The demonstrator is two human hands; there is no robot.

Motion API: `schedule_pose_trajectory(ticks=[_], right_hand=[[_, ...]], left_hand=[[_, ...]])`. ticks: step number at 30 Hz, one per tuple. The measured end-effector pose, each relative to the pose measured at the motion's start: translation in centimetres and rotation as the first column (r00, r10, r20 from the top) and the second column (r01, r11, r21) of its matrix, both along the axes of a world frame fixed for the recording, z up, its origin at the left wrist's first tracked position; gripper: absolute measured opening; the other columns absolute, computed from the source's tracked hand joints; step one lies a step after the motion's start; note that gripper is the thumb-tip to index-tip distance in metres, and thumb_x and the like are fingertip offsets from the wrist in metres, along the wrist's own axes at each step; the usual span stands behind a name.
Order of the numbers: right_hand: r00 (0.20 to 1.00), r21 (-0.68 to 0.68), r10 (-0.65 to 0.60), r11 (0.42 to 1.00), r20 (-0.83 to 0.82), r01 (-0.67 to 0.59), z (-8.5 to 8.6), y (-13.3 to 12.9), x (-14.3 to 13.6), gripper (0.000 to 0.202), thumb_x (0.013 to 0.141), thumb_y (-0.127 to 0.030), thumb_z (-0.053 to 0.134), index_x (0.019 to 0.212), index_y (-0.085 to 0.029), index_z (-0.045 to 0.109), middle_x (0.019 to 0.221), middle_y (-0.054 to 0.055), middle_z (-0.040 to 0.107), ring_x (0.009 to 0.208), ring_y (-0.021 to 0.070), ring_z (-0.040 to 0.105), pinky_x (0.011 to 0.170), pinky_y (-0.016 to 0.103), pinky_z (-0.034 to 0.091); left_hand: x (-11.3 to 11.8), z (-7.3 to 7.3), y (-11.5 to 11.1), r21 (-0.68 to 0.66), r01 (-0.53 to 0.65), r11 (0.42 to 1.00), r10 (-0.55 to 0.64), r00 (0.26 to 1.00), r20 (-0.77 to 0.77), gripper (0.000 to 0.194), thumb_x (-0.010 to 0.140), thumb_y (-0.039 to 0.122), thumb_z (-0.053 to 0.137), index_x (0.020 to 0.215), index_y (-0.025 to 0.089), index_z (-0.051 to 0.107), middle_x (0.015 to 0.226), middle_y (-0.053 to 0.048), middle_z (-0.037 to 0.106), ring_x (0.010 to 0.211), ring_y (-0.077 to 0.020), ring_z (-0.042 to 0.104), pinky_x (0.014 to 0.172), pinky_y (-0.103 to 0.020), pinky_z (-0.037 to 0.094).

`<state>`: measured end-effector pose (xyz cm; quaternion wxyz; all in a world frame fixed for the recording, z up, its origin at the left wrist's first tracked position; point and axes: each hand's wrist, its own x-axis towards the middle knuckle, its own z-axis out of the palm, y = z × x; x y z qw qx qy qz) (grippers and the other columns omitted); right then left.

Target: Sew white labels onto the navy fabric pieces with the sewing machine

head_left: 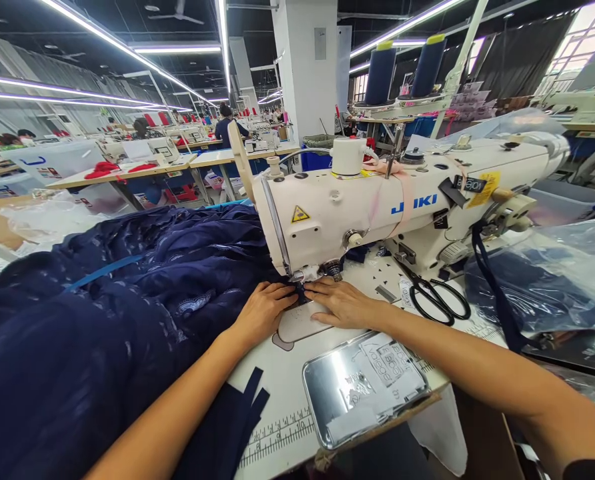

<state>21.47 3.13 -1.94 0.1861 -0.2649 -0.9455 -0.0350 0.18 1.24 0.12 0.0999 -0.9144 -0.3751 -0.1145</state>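
Note:
My left hand (pixel 266 305) lies beside the needle area of a white sewing machine (pixel 327 213). Its fingers rest flat on the edge of dark navy fabric (pixel 202 260), which heaps up across the left side. From the other side, my right hand (pixel 345 303) reaches in with fingers stretched out and thumb apart, fingertips on the small dark strip of cloth (pixel 301 293) under the presser area. Both hands are open and press down rather than grip. The needle and presser foot are mostly hidden by the machine head and my fingers.
Black-handled scissors (pixel 440 300) lie right of my right hand. A metal tray with paper labels (pixel 362 387) sits at the table's front edge. Navy strips (pixel 247 407) hang near my left forearm. Plastic-wrapped cloth (pixel 547 287) is at right. Another person (pixel 225 127) sits farther back.

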Motion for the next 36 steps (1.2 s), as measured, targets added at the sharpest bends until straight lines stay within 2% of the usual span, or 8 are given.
schedule_pose_trajectory(ticks=[5, 9, 15, 18, 20, 23, 26, 36], right_hand=[[1.0, -0.076, -0.014, 0.997, 0.016, 0.015, 0.0, 0.3, 0.1, 0.051, 0.081, -0.043, 0.05, 0.119, -0.009, 0.051, 0.127, 0.015, 0.047, 0.117, 0.0254, 0.042, 0.097, 0.042, 0.034], [0.999, -0.104, -0.041, 0.994, -0.018, 0.039, -0.1, 0.8, -0.1, 0.046, 0.083, -0.039, 0.049, 0.119, -0.009, 0.051, 0.121, 0.016, 0.052, 0.113, 0.025, 0.047, 0.094, 0.043, 0.036], [0.993, -0.001, -0.11, 0.994, 0.035, 0.11, 0.7, 0.7, -0.8, 0.047, 0.083, -0.043, 0.048, 0.114, -0.009, 0.052, 0.11, 0.017, 0.057, 0.104, 0.0287, 0.05, 0.086, 0.046, 0.039], [0.988, 0.035, -0.117, 0.993, 0.101, 0.114, 1.5, 0.1, -0.8, 0.053, 0.08, -0.052, 0.048, 0.107, -0.007, 0.056, 0.104, 0.019, 0.058, 0.103, 0.0319, 0.049, 0.084, 0.048, 0.038], [0.984, 0.053, -0.127, 0.991, 0.128, 0.122, 1.9, -0.4, -0.6, 0.046, 0.08, -0.048, 0.05, 0.099, -0.007, 0.06, 0.101, 0.019, 0.059, 0.099, 0.0313, 0.05, 0.085, 0.048, 0.038], [0.979, 0.038, -0.145, 0.989, 0.143, 0.141, 1.8, -0.9, -0.3, 0.024, 0.08, -0.028, 0.051, 0.088, -0.008, 0.062, 0.096, 0.016, 0.058, 0.092, 0.027, 0.053, 0.08, 0.04, 0.042], [0.978, -0.007, -0.165, 0.986, 0.124, 0.167, 1.4, -1.1, -0.2, 0.017, 0.078, -0.016, 0.048, 0.085, -0.009, 0.062, 0.093, 0.014, 0.058, 0.087, 0.0241, 0.053, 0.071, 0.034, 0.046], [0.98, -0.001, -0.185, 0.983, 0.07, 0.186, 1.0, -1.2, -1.1, 0.019, 0.079, -0.021, 0.047, 0.081, -0.009, 0.062, 0.086, 0.012, 0.058, 0.082, 0.0222, 0.053, 0.071, 0.032, 0.046]], left_hand=[[0.1, 0.2, 0.4, 0.014, -0.013, 1.0, 0.013, 1.0, -0.002, 0.035, 0.076, 0.006, 0.044, 0.102, 0.019, 0.062, 0.107, -0.006, 0.063, 0.097, -0.0198, 0.056, 0.08, -0.036, 0.041], [0.3, -0.1, 0.2, 0.122, -0.041, 0.992, 0.041, 0.999, 0.005, 0.023, 0.082, 0.015, 0.044, 0.092, 0.016, 0.065, 0.1, -0.007, 0.066, 0.094, -0.02, 0.057, 0.079, -0.036, 0.043], [1.7, -0.3, -2.2, 0.298, -0.219, 0.929, 0.237, 0.971, -0.026, 0.022, 0.08, 0.025, 0.051, 0.077, 0.013, 0.068, 0.107, -0.015, 0.061, 0.108, -0.0325, 0.049, 0.087, -0.051, 0.038], [2.2, 0.0, -2.7, 0.298, -0.317, 0.9, 0.35, 0.934, -0.064, 0.022, 0.075, 0.02, 0.054, 0.09, 0.011, 0.067, 0.115, -0.019, 0.056, 0.115, -0.0399, 0.04, 0.09, -0.062, 0.029], [2.2, 0.1, -2.3, 0.276, -0.362, 0.89, 0.397, 0.914, -0.083, 0.03, 0.072, 0.014, 0.054, 0.1, 0.015, 0.064, 0.117, -0.018, 0.054, 0.115, -0.0414, 0.038, 0.088, -0.065, 0.029], [1.8, 0.2, -1.2, 0.231, -0.362, 0.903, 0.391, 0.916, -0.093, 0.036, 0.073, 0.012, 0.051, 0.106, 0.023, 0.061, 0.113, -0.015, 0.056, 0.113, -0.0383, 0.041, 0.087, -0.063, 0.031], [1.5, 0.3, -0.4, 0.223, -0.342, 0.913, 0.369, 0.925, -0.088, 0.034, 0.074, 0.012, 0.049, 0.103, 0.025, 0.062, 0.107, -0.013, 0.058, 0.111, -0.0351, 0.043, 0.088, -0.061, 0.032], [1.6, 0.4, -0.1, 0.202, -0.367, 0.908, 0.392, 0.915, -0.096, 0.032, 0.077, 0.016, 0.048, 0.104, 0.026, 0.062, 0.114, -0.013, 0.056, 0.112, -0.0348, 0.043, 0.091, -0.06, 0.03]])
